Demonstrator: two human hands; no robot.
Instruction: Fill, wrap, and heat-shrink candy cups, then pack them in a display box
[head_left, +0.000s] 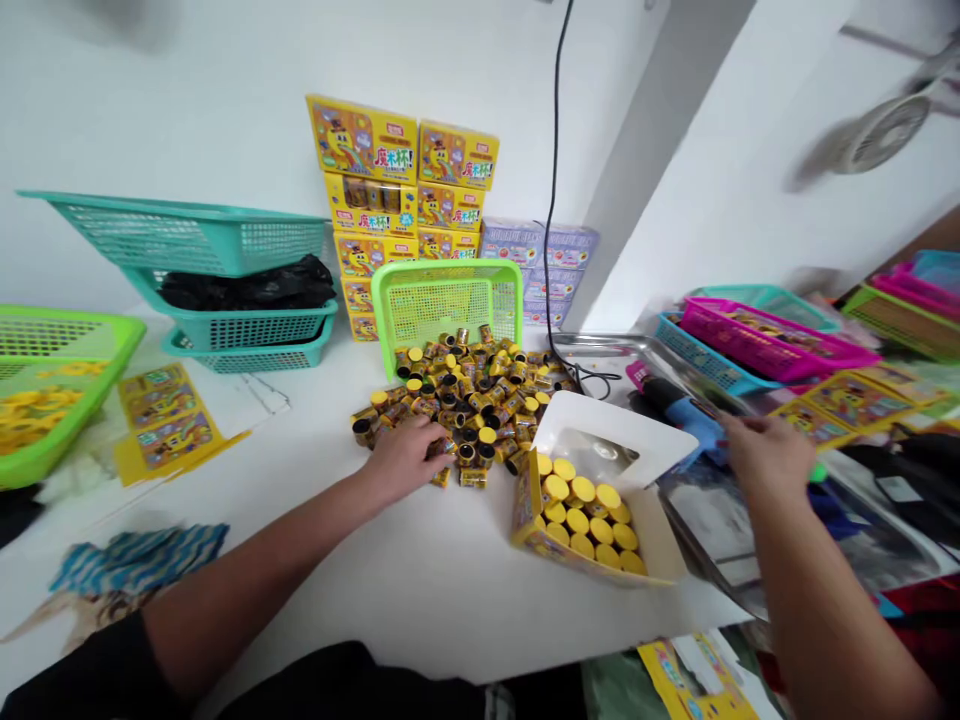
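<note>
Counting the hands first: how many, and what is each doing?

Two, both the wearer's own. The left hand (401, 458) rests on one loose heap of small yellow-and-black cylinders (465, 405), its fingers (433, 437) curled down among them. Whether they grip one, I cannot tell.

And the right hand (765, 455)?

Its fingers (742, 428) are spread open, slightly blurred, with nothing visible in them. They hang over one metal tray (712, 520), to the right of the heap.

How many cylinders are there?

Too many in the heap to count exactly. Just right of the left fingers, one open carton (577, 520) on the white desk (435, 600) holds roughly twenty more, upright, yellow caps showing.

What lies beyond those fingers?

Straight ahead, one tilted green basket (446, 305) leans at the heap's far edge. Behind it stand eight yellow boxes (397, 210), stacked in two columns of five and three.

And further left?

Well left of the fingers are three teal baskets (225, 240) and one more green basket (60, 370).
</note>
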